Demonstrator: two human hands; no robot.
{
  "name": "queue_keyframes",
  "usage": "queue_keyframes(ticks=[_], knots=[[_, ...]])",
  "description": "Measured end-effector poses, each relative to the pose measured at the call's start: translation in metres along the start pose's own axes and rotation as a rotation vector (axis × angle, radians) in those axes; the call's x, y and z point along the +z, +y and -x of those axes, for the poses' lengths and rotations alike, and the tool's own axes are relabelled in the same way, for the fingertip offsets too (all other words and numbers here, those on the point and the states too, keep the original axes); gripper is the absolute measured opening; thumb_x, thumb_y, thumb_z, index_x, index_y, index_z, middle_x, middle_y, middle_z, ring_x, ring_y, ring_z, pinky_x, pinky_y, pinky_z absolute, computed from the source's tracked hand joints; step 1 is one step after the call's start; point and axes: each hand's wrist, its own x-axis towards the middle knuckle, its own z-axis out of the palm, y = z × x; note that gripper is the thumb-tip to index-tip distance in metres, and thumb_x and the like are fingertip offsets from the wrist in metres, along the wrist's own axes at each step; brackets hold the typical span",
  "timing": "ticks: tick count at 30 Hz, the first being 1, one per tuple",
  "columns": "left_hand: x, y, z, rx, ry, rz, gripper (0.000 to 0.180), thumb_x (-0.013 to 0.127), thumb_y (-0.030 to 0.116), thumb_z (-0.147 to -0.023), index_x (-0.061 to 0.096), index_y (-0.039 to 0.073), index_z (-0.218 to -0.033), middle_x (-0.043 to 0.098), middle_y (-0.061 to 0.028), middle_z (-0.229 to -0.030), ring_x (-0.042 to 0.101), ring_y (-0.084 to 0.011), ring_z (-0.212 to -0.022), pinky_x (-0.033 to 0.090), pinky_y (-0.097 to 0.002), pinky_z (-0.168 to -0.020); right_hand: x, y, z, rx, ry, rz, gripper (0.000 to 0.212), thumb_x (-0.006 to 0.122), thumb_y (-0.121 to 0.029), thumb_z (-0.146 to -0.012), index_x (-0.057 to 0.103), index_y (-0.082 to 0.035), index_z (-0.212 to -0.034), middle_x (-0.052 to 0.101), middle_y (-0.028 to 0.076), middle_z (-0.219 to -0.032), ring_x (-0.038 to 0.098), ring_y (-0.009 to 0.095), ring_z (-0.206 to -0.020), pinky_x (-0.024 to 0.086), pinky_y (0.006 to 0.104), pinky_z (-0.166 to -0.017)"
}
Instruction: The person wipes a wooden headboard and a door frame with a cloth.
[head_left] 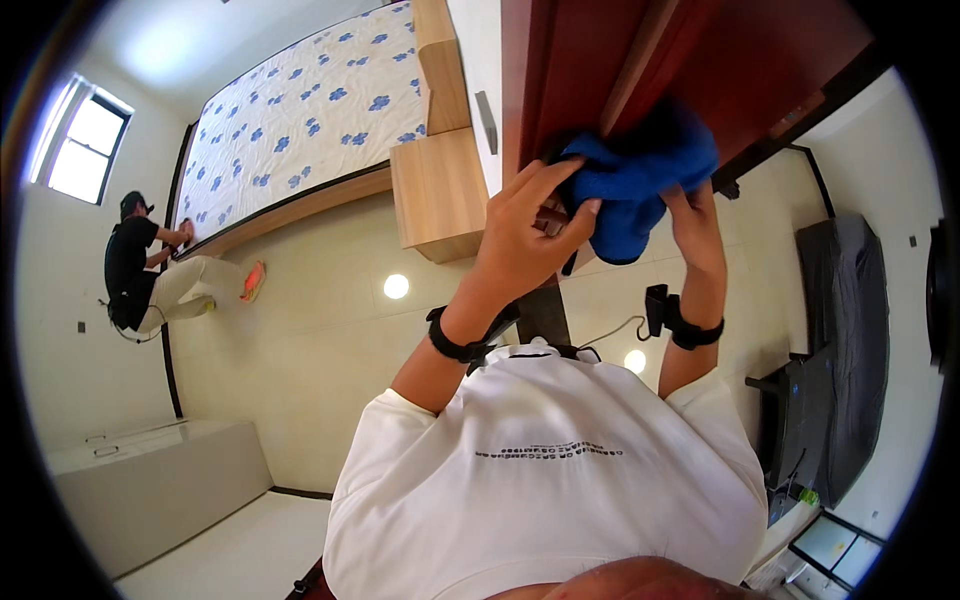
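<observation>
A bunched blue cloth [640,180] with some dark edging lies against the dark red wooden door [570,60], its upper part blurred. My left hand [530,225] is closed at the cloth's left side, thumb and forefinger at its edge and the other fingers curled near the door's edge. From below right, my right hand [695,225] grips the cloth; most of its fingers are hidden behind the fabric. A small dark piece, perhaps part of a door handle, pokes out below the left thumb. Both wrists wear black straps.
Left of the door stand a wooden bedside cabinet [440,190] and a bed with a blue-flowered mattress [310,110]. A person in black [135,265] crouches at the bed's far corner. A white cabinet [160,480] is lower left; a dark covered sofa [845,350] stands right.
</observation>
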Motion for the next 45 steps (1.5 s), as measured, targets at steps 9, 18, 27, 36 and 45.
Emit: queue_keyframes(ticks=[9,18,27,36,45], knots=[[-0.004,-0.054,0.039,-0.465,-0.366,-0.226,0.032,0.068,0.008,-0.081,0.063,-0.006,-0.110,0.064,-0.0111,-0.075,0.060,-0.0135,-0.061,0.049,-0.0275,-0.058,0.029,0.075,0.013,0.005,0.195,0.150,0.008,0.063,-0.006,-0.083,0.065,0.000,-0.088,0.068,0.008,-0.086,0.063,0.016,-0.084,0.050,0.0307,-0.078],[-0.024,-0.047,0.021,-0.427,-0.399,0.062,0.035,0.065,0.009,-0.089,0.058,-0.008,-0.120,0.068,-0.0151,-0.087,0.065,-0.0143,-0.079,0.053,-0.0283,-0.071,0.053,0.016,-0.003,-0.210,0.382,0.633,0.011,0.067,-0.013,-0.076,0.065,-0.002,-0.077,0.065,0.014,-0.068,0.067,0.031,-0.066,0.050,0.0346,-0.061],[-0.020,-0.110,0.040,-0.480,-0.410,0.346,0.034,0.054,0.001,-0.094,0.055,-0.007,-0.127,0.064,-0.0059,-0.090,0.062,-0.0102,-0.083,0.053,-0.0235,-0.080,0.019,0.072,-0.021,-0.258,0.730,0.491,0.019,0.068,-0.017,-0.080,0.062,0.001,-0.077,0.065,0.015,-0.067,0.064,0.013,-0.064,0.047,0.0316,-0.057],[-0.028,-0.179,0.079,-0.696,-0.500,0.110,0.032,0.059,0.010,-0.092,0.055,-0.010,-0.116,0.065,-0.0081,-0.077,0.061,-0.0109,-0.075,0.050,-0.0238,-0.070,0.038,0.216,0.031,0.361,0.217,0.824,0.022,0.061,-0.019,-0.076,0.065,0.000,-0.087,0.064,0.026,-0.077,0.065,0.042,-0.082,0.051,0.0459,-0.076],[-0.060,-0.120,0.042,-0.458,-0.160,0.363,0.033,0.062,0.001,-0.089,0.053,-0.003,-0.121,0.061,-0.0060,-0.090,0.055,-0.0090,-0.074,0.046,-0.0218,-0.063,0.078,0.043,-0.013,-0.199,0.372,0.773,0.011,0.069,-0.013,-0.073,0.065,-0.003,-0.077,0.066,0.015,-0.071,0.065,0.034,-0.066,0.052,0.0374,-0.062]])
